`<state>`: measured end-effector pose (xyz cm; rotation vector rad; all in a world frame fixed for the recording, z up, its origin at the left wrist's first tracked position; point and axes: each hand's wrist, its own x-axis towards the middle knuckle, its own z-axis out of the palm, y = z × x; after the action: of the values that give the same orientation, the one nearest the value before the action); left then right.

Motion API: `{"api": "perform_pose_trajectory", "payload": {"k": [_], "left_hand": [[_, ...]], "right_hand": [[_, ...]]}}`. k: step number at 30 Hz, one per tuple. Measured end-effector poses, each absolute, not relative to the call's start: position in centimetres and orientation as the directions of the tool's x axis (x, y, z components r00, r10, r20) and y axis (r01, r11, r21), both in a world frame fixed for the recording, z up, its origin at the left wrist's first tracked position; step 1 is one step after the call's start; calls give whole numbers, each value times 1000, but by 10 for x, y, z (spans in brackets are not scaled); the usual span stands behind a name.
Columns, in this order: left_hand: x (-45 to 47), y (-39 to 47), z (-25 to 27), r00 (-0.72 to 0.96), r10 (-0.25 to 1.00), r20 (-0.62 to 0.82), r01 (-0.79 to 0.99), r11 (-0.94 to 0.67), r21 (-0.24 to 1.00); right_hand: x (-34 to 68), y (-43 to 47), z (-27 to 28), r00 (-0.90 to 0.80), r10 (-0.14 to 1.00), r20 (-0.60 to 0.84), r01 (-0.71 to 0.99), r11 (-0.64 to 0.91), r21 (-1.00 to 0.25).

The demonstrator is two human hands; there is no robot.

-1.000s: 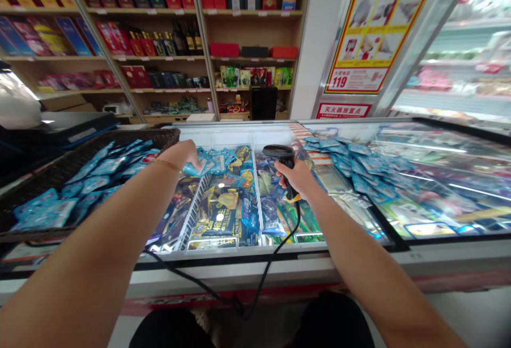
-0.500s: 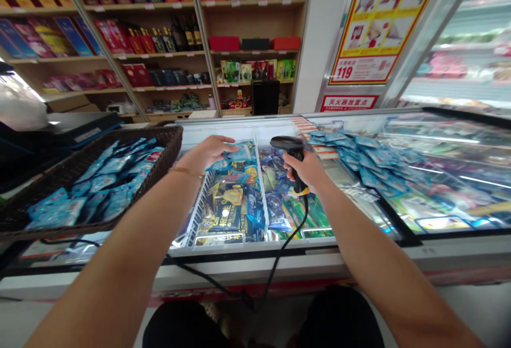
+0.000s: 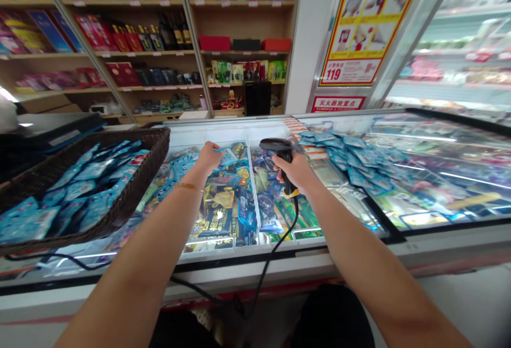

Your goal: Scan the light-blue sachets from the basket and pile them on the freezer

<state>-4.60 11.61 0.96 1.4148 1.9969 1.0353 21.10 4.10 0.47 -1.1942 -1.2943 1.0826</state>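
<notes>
A black scanner (image 3: 282, 149), corded and yellow at its base, is held upright, head uppermost, by the right grip (image 3: 298, 170). Left of it, a light-blue packet (image 3: 229, 157) is pinched by the left grip (image 3: 209, 156).

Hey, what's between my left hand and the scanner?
The head view shows the blue packet your left hand holds, then other packs and a white divider before the scanner.
</notes>
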Motion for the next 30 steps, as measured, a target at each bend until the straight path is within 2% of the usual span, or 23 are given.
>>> {"api": "perform_pose_trajectory", "payload": {"k": [8,12,18,21,26,30], "left_hand": [[25,113,10,-232,966,-112,303,182,935],[43,121,-4,-333,938,96,392,45,919],[57,137,-17,-449,875,183,170,-117,978],[62,141,-23,-390,884,258,153,-215,965],[59,141,-29,-284,944,167,-120,-207,971],[55,145,-37,-214,950,227,-81,-249,965]], "right_hand": [[213,41,10,60,996,65,74,60,-995],[214,40,12,63,995,77,65,73,-995],[216,41,9,38,992,116,49,114,-992],[217,43,7,53,992,115,42,113,-993],[217,44,8,59,991,117,47,114,-992],[217,43,10,83,991,107,61,102,-993]]}}
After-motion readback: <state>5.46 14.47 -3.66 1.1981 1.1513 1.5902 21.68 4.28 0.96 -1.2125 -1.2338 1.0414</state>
